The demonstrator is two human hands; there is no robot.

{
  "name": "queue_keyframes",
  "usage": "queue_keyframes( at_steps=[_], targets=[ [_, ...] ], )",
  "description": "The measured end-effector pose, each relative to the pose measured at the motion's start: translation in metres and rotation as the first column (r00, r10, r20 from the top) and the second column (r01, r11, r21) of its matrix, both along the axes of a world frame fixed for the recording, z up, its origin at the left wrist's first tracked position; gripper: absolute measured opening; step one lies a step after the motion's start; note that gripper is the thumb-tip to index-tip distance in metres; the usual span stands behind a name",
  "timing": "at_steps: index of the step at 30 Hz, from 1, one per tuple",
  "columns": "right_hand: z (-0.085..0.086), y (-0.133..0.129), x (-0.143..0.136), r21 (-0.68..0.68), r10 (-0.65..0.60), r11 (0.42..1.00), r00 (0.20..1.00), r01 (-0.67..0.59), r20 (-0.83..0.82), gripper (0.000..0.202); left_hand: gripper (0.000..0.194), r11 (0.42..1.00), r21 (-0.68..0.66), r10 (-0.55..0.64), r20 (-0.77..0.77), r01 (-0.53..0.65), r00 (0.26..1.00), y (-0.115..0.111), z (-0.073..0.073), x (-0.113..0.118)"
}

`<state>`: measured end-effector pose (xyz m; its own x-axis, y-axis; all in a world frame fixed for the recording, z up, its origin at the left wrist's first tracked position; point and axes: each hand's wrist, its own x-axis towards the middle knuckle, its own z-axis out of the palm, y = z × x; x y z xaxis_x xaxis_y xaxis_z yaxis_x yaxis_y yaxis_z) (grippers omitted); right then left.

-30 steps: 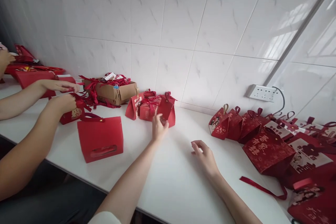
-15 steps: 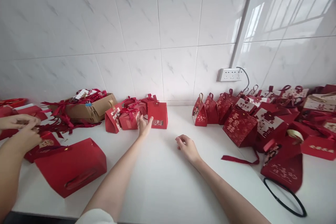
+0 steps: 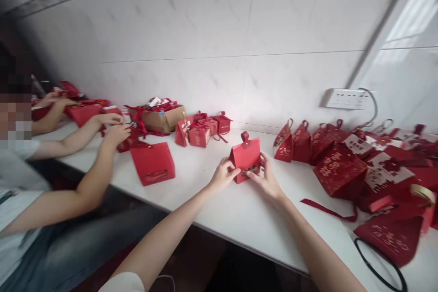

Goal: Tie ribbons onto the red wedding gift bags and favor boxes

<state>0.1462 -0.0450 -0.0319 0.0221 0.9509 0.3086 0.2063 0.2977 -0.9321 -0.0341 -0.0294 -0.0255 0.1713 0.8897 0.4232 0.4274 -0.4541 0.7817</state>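
Note:
Between my two hands stands a small red gift box [image 3: 245, 153] with a ribbon loop on top and a cut-out window low on its front. My left hand [image 3: 224, 173] grips its left side, the thumb on the front face. My right hand [image 3: 268, 178] holds the right side, its thumb near the window. The box is upright, at or just above the white table [image 3: 219, 210]. Behind it to the left sits a cluster of small red boxes with ribbons [image 3: 200, 136].
Rows of red gift boxes [image 3: 340, 171] fill the right side, near a loose ribbon [image 3: 328, 208] and a black cord loop [image 3: 379, 262]. Leftward are a larger red box [image 3: 153, 163], a cardboard box of ribbons [image 3: 164, 118] and a co-worker's hands [image 3: 116, 130]. A power strip [image 3: 345, 99] is on the wall.
My left hand has brought the red box from the cluster toward me, and my right hand has taken hold of it too. The view has swung left, showing more of the co-worker.

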Motion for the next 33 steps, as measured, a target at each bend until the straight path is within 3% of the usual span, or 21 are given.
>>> queue_keyframes(
  at_steps=[4, 6, 8, 10, 12, 14, 17, 20, 24, 29, 33],
  targets=[
    [0.002, -0.005, 0.007, -0.07, 0.115, 0.992, 0.967, -0.102, 0.226, 0.047, 0.012, 0.998, 0.053, 0.033, 0.005, -0.033, 0.999, -0.051, 0.001, -0.045],
    [0.001, -0.006, 0.005, -0.09, 0.108, 0.992, 0.963, -0.089, 0.246, 0.037, 0.016, 0.977, 0.119, 0.172, 0.061, -0.178, 0.983, -0.073, 0.002, -0.079],
    [0.0, -0.007, 0.002, -0.088, 0.085, 0.994, 0.962, -0.064, 0.258, 0.038, 0.022, 0.896, 0.172, 0.381, 0.172, -0.408, 0.908, -0.088, 0.002, -0.116],
    [0.0, -0.009, -0.001, -0.08, 0.061, 0.996, 0.964, -0.041, 0.261, 0.039, 0.038, 0.76, 0.167, 0.569, 0.296, -0.628, 0.767, -0.092, 0.004, -0.152],
    [0.0, -0.011, -0.002, -0.072, 0.036, 0.997, 0.964, -0.018, 0.262, 0.04, 0.05, 0.666, 0.106, 0.668, 0.356, -0.738, 0.654, -0.087, 0.007, -0.183],
    [0.001, -0.013, -0.003, -0.065, 0.014, 0.998, 0.964, 0.003, 0.265, 0.04, 0.05, 0.658, 0.027, 0.698, 0.353, -0.752, 0.623, -0.079, 0.01, -0.206],
    [0.002, -0.015, -0.004, -0.051, -0.008, 0.998, 0.963, 0.022, 0.268, 0.039, 0.037, 0.712, -0.051, 0.677, 0.313, -0.701, 0.665, -0.072, 0.012, -0.221],
    [0.003, -0.017, -0.006, -0.04, -0.033, 0.998, 0.963, 0.046, 0.267, 0.038, 0.033, 0.757, -0.043, 0.633, 0.3, -0.652, 0.714, -0.073, 0.011, -0.217],
    [0.004, -0.015, -0.007, -0.027, -0.108, 0.993, 0.964, 0.118, 0.241, 0.039, 0.036, 0.847, -0.015, 0.511, 0.304, -0.532, 0.804, -0.079, 0.012, -0.189],
    [0.002, -0.004, -0.007, -0.026, -0.25, 0.965, 0.946, 0.261, 0.206, 0.04, 0.031, 0.957, -0.008, 0.271, 0.37, -0.289, 0.888, -0.084, 0.031, -0.124],
    [0.001, 0.0, -0.009, -0.054, -0.248, 0.963, 0.948, 0.263, 0.198, 0.034, 0.034, 0.995, -0.002, 0.089, 0.438, -0.098, 0.895, -0.083, 0.048, -0.068]
  ],
)
